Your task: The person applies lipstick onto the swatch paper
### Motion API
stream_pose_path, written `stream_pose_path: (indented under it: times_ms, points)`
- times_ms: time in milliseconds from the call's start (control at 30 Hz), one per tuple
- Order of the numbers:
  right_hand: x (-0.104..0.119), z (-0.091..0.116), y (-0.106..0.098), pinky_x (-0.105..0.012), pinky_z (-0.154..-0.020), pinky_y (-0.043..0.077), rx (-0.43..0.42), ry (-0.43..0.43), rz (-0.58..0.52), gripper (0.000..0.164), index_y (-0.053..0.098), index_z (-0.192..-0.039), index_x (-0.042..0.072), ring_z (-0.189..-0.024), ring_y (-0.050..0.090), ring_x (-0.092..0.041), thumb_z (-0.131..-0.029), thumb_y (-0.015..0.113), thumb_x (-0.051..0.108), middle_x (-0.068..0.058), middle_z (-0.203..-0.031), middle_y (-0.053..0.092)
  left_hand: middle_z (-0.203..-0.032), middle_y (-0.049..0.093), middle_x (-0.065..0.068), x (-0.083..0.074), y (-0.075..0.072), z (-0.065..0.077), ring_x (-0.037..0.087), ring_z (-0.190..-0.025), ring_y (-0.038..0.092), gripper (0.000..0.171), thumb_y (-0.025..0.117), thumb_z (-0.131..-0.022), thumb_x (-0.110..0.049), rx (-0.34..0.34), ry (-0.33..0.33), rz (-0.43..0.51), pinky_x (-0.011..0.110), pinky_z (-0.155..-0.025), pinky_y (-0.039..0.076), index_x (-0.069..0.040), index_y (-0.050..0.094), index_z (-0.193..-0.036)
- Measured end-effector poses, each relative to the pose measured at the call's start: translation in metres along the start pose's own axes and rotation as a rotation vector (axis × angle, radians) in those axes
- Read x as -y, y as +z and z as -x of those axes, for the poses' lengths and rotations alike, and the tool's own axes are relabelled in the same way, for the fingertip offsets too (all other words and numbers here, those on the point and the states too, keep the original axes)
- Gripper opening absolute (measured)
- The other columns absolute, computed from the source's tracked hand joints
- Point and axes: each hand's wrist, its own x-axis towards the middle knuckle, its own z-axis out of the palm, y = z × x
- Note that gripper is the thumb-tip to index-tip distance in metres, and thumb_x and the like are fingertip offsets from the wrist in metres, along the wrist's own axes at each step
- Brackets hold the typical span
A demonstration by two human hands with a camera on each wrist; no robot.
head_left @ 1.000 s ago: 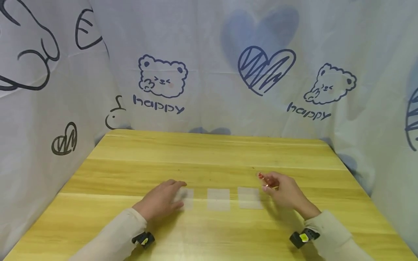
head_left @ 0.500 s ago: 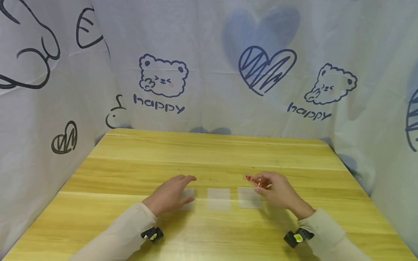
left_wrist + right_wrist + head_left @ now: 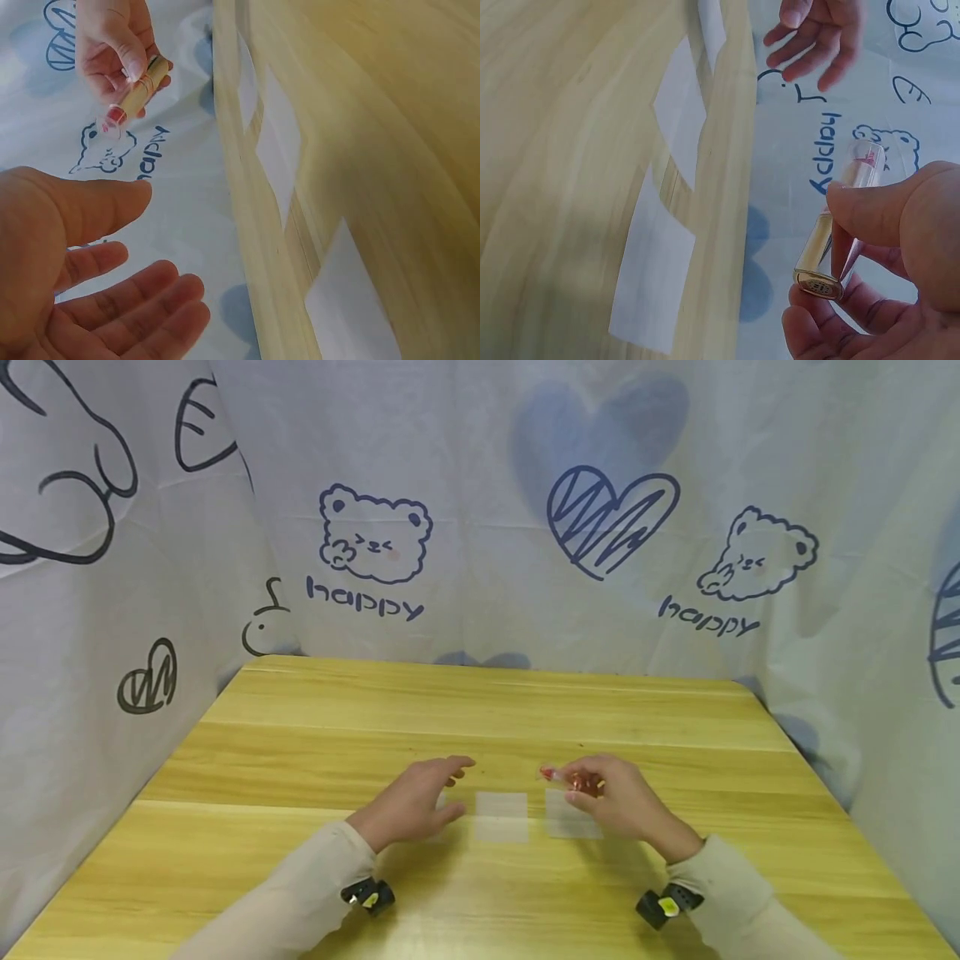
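My right hand [image 3: 618, 797] pinches a lipstick [image 3: 821, 259] between thumb and fingers, above the table by the right white square. The lipstick has a shiny gold base and a clear cap [image 3: 866, 152] with a red tip inside. In the left wrist view the lipstick [image 3: 146, 86] slants, its clear end towards my left hand. My left hand [image 3: 412, 802] hovers over the left square with its fingers extended and nothing in them. Between the hands lies the middle white square [image 3: 502, 817]. The right square [image 3: 562, 821] is partly behind my right hand; the left one is mostly hidden.
The wooden table [image 3: 480, 710] stretches out on all sides of the squares. White cloth [image 3: 487, 560] with drawn bears and hearts hangs behind it and along both sides. Each sleeve carries a black wrist device [image 3: 369, 897].
My right hand has moved left with the lipstick, from beyond the right square to above it. My left hand has moved right, covering more of the left square.
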Motion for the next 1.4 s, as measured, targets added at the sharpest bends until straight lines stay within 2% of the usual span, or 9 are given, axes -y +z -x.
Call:
stream_pose_path:
  times_ms: [100,400,633,800,1100,1200,1400]
  points:
    - [0.003,-0.002,0.001,-0.029,-0.066,0.050,0.008,-0.005,-0.013,0.023,0.070,-0.109,0.007,-0.077,0.055,-0.011,-0.087,0.073,0.007,0.003,-0.087,0.061,-0.125,0.058,0.021,-0.003,0.001,-0.003,0.032,-0.108,0.061,0.055,0.068,-0.091,-0.010,-0.001,0.022,0.004,0.045,-0.090,0.050,0.002,0.044,-0.139]
    - [0.011,-0.006,0.006,-0.027,-0.064,0.050,0.033,-0.047,-0.047,0.021,0.067,-0.107,0.007,-0.076,0.055,-0.012,-0.087,0.073,0.008,0.004,-0.088,0.061,-0.130,0.056,0.020,-0.014,0.003,-0.009,0.030,-0.111,0.060,0.056,0.067,-0.093,-0.016,0.031,0.011,0.025,0.044,-0.092,0.049,-0.001,0.042,-0.142]
    - [0.019,-0.009,0.010,-0.026,-0.061,0.049,0.031,-0.079,-0.046,0.021,0.067,-0.106,0.005,-0.075,0.054,-0.010,-0.086,0.074,0.009,0.004,-0.087,0.061,-0.125,0.060,0.017,-0.019,0.007,-0.017,0.026,-0.107,0.062,0.055,0.067,-0.094,-0.021,0.029,0.045,-0.025,0.041,-0.090,0.051,-0.003,0.045,-0.141]
    - [0.024,-0.011,0.012,-0.024,-0.057,0.048,0.049,-0.112,-0.053,0.022,0.067,-0.106,0.004,-0.075,0.055,-0.011,-0.086,0.074,0.010,0.003,-0.086,0.062,-0.124,0.061,0.016,-0.020,0.009,-0.018,0.026,-0.105,0.062,0.054,0.067,-0.093,-0.020,0.029,0.054,-0.017,0.041,-0.089,0.052,-0.002,0.046,-0.140]
    - [0.031,-0.014,0.018,-0.023,-0.060,0.051,0.069,-0.142,-0.073,0.021,0.067,-0.103,0.003,-0.079,0.060,-0.013,-0.085,0.076,0.010,0.002,-0.087,0.064,-0.113,0.064,0.011,-0.023,0.011,-0.020,0.026,-0.099,0.064,0.049,0.068,-0.093,-0.017,0.036,0.090,-0.005,0.037,-0.083,0.054,0.001,0.050,-0.135]
    - [0.033,-0.015,0.019,-0.022,-0.060,0.051,0.064,-0.144,-0.071,0.020,0.067,-0.101,0.004,-0.078,0.060,-0.013,-0.085,0.076,0.012,0.002,-0.087,0.064,-0.109,0.065,0.010,-0.023,0.012,-0.022,0.025,-0.094,0.065,0.045,0.068,-0.093,-0.016,0.032,0.102,-0.013,0.033,-0.080,0.054,0.002,0.053,-0.131]
    - [0.034,-0.017,0.021,-0.020,-0.060,0.052,0.056,-0.132,-0.087,0.020,0.067,-0.100,0.006,-0.078,0.062,-0.013,-0.084,0.077,0.012,0.002,-0.086,0.065,-0.101,0.067,0.007,-0.023,0.014,-0.024,0.015,-0.084,0.063,0.026,0.067,-0.093,-0.012,-0.003,0.130,-0.039,0.026,-0.073,0.053,-0.001,0.063,-0.116]
